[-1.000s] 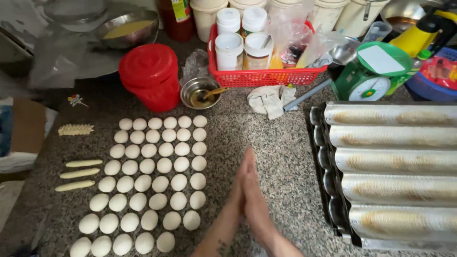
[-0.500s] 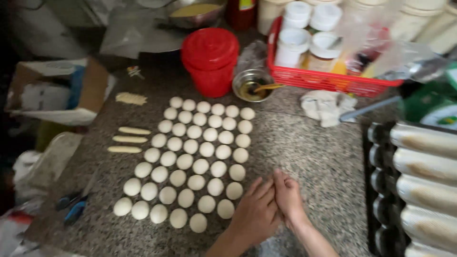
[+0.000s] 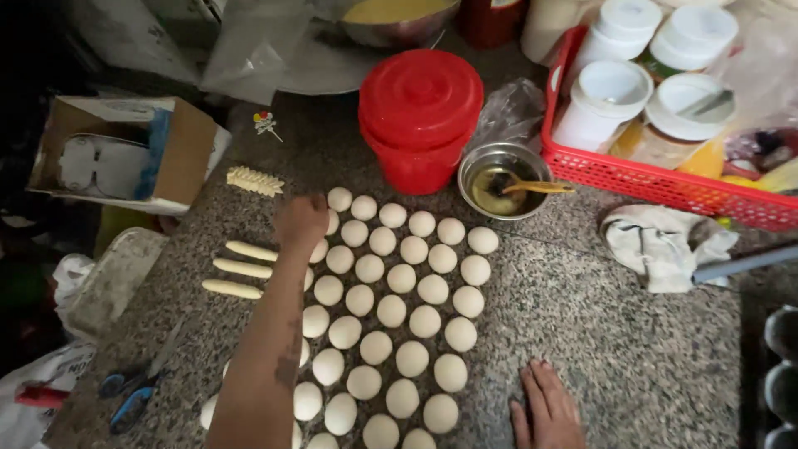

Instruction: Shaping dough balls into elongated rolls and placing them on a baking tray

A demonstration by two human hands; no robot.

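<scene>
Dozens of dough balls [image 3: 391, 312] in rows on granite counter [image 3: 632, 333] | left hand [image 3: 301, 220] curled over the far-left balls, grip unclear | right hand [image 3: 547, 407] flat, fingers spread, on counter beside near balls | three dough sticks [image 3: 239, 268] left of the rows | red bucket [image 3: 420, 116] beyond

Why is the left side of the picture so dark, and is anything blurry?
Head view: light falls on the speckled stone counter and the round white dough balls, while the far left edge drops into deep shadow; the left hand looks slightly soft, the right hand sharper; the shiny red plastic lidded bucket shows a faint glare on its lid.
</scene>
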